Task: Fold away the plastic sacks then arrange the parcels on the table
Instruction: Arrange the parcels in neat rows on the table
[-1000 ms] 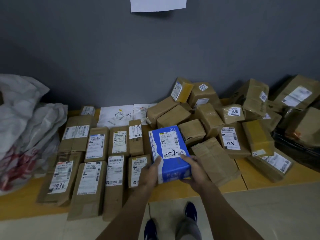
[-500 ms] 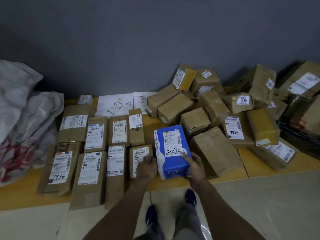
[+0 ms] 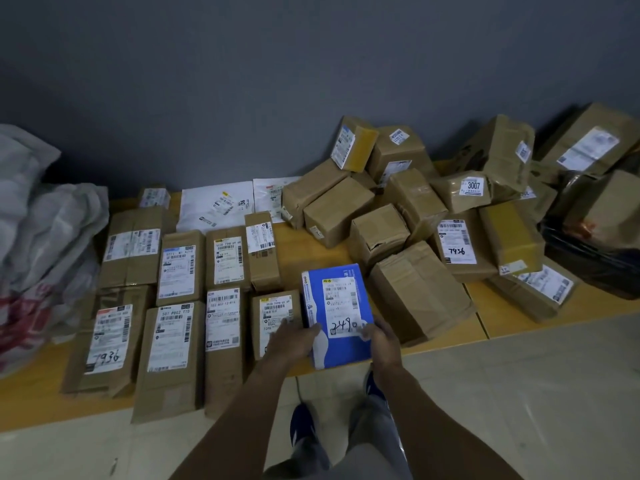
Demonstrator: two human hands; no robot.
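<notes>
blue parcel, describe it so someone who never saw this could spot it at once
On the orange table against the grey wall, rows of flat brown parcels lie left and a jumbled brown pile right. Between them at the near edge, the left hand and right hand hold the only blue parcel, 2490 handwritten on its label.

Plastic sacks (image 3: 45, 237) cut off at left edge; print on parcel labels (image 3: 175, 271) illegible.

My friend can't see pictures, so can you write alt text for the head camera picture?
The left hand and right hand hold a blue box marked 2490 beside neat rows of labelled brown parcels on a yellow table. Jumbled brown boxes lie to its right, crumpled plastic sacks far left.
</notes>
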